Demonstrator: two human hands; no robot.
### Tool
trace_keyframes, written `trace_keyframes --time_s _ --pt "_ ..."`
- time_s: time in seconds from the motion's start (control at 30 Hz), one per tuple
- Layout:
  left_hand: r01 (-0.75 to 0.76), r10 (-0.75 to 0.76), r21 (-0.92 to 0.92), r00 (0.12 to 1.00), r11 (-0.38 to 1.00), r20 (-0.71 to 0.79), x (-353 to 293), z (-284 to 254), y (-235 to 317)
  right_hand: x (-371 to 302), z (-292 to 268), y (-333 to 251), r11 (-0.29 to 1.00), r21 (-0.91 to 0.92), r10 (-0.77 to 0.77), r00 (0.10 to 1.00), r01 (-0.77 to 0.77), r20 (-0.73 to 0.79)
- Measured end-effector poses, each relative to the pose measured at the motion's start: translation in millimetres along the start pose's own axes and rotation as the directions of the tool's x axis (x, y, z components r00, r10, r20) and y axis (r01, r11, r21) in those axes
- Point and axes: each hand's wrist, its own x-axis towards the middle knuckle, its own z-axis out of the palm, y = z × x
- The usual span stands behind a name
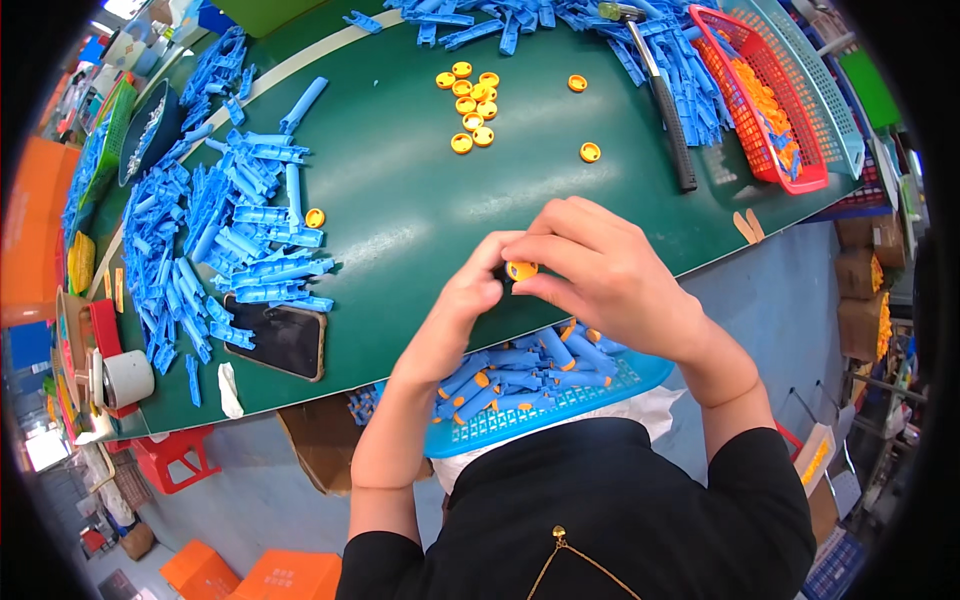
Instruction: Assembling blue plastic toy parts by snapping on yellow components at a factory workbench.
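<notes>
My two hands meet over the near edge of the green table [400, 190]. Between the fingertips of my right hand [605, 265] is a small round yellow cap [523, 270], pinched by thumb and fingers. My left hand [470, 285] is closed right against the cap; what it grips is mostly hidden, with only a dark bluish bit showing. Below the hands, a light-blue basket [600, 392] holds many blue tubes [515, 375] with orange-yellow ends. Beyond my hands, loose yellow caps [472, 105] lie in a cluster, with two others set apart to the right.
Piles of blue half-shell parts [250, 230] cover the table's left side; more lie at the far edge. A phone [275, 338] rests near them. At right are a hammer [665, 110] and a red basket [805, 180] of orange parts. A red stool [175, 458] stands below left.
</notes>
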Motion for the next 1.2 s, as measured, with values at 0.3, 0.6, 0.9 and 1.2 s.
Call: trace_keyframes --time_s 0.3,0.6,0.9,1.2 --pt "-0.029 0.055 0.196 0.990 0.980 -0.130 8.4 15.2 -13.7 0.8 0.9 2.4 0.996 -0.089 0.020 0.997 -0.026 -0.069" --pt "-0.073 0.080 0.039 0.976 0.997 -0.203 16.3 21.0 -15.0 -13.7 14.0 24.9 0.992 0.128 0.018 0.994 -0.004 -0.109" --pt "-0.182 -0.007 0.815 0.975 0.550 0.222 -68.0 43.6 -30.8 -62.6 -143.9 95.9 0.841 -0.206 0.274 0.722 -0.500 -0.635" --pt "-0.058 -0.077 0.982 0.994 0.180 0.073 -86.7 43.5 -58.0 -94.2 -287.6 280.2 0.506 -0.471 0.635 0.681 -0.723 -0.364"
